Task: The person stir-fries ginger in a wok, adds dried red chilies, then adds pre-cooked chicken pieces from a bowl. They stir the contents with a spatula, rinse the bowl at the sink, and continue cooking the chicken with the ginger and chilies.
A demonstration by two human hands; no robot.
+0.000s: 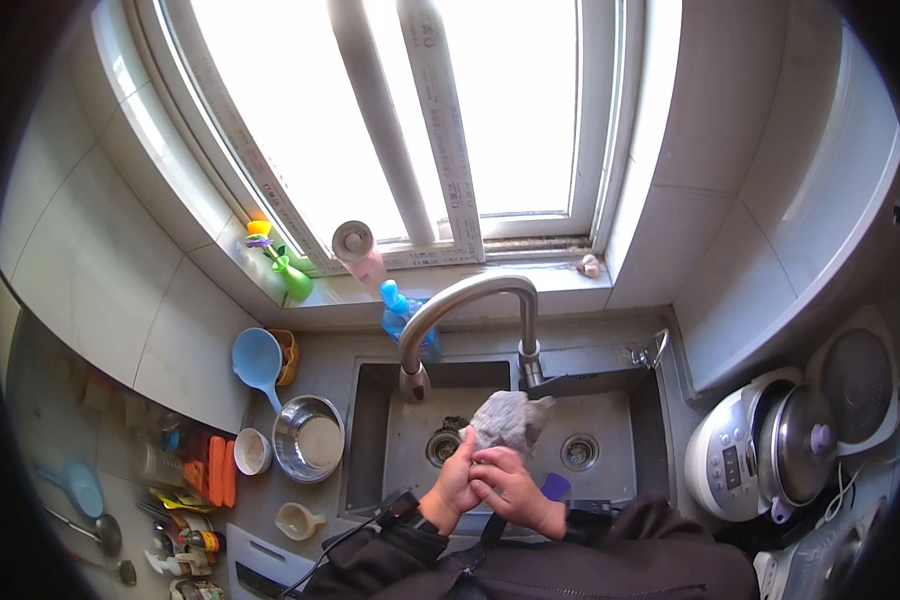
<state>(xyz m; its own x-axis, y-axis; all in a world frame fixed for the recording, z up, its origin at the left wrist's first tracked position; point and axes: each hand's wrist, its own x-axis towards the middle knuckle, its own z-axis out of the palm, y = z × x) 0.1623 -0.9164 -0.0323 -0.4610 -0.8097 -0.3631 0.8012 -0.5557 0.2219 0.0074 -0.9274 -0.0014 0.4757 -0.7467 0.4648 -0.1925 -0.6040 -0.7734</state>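
Observation:
My left hand (456, 484) and my right hand (516, 495) meet over the front of a double-basin steel sink (600, 469). The right fingers lie across the left palm, with the left thumb pointing up. Just beyond the fingertips, a crumpled grey cloth (501, 421) lies along the divider between the basins. Whether my fingers touch it, or enclose something small, I cannot tell. A curved steel faucet (469, 289) arches above, its spout (414, 384) over the left basin. Some dark scraps sit by the left drain (444, 446). A purple item (555, 486) shows beside my right hand.
Left of the sink stand a steel pot (309, 439), a blue ladle (257, 358), a white cup (253, 451) and a beige scoop (298, 521). A blue pump bottle (399, 315) is behind the faucet. At right sits a rice cooker (727, 461) beside a glass lid (799, 442).

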